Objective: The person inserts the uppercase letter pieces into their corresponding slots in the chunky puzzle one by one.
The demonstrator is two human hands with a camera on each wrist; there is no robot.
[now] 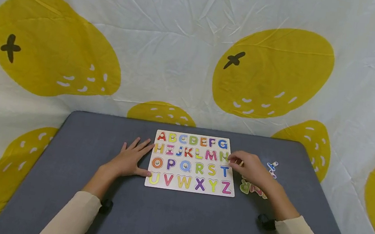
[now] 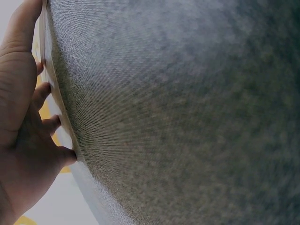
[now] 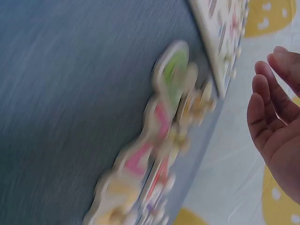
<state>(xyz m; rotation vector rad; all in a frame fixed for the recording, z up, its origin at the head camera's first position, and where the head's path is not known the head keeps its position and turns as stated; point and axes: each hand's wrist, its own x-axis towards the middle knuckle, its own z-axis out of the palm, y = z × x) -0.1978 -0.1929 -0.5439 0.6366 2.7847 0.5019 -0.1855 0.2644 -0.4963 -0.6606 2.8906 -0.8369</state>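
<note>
A white alphabet puzzle board (image 1: 159,186) lies on the table, with rows of coloured letters from A to Z. Knobs stand up from letters in the upper rows. My left hand (image 1: 128,160) rests along the board's left edge, fingers spread, its thumb near the letter U (image 1: 154,178). Beside the right edge, my right hand (image 1: 250,168) has its fingertips close to the letter N (image 1: 223,156). In the right wrist view its fingers (image 3: 262,89) are loosely bent, with nothing visible between them and the thumb. Loose letter pieces (image 3: 138,159) with knobs lie beneath that hand.
The grey table (image 1: 180,226) extends around the board. A green letter piece (image 1: 244,187) and several others lie right of the board, partly covered by my right forearm; a blue piece (image 1: 272,165) lies farther back. A fruit-patterned cloth (image 1: 166,63) hangs behind the table.
</note>
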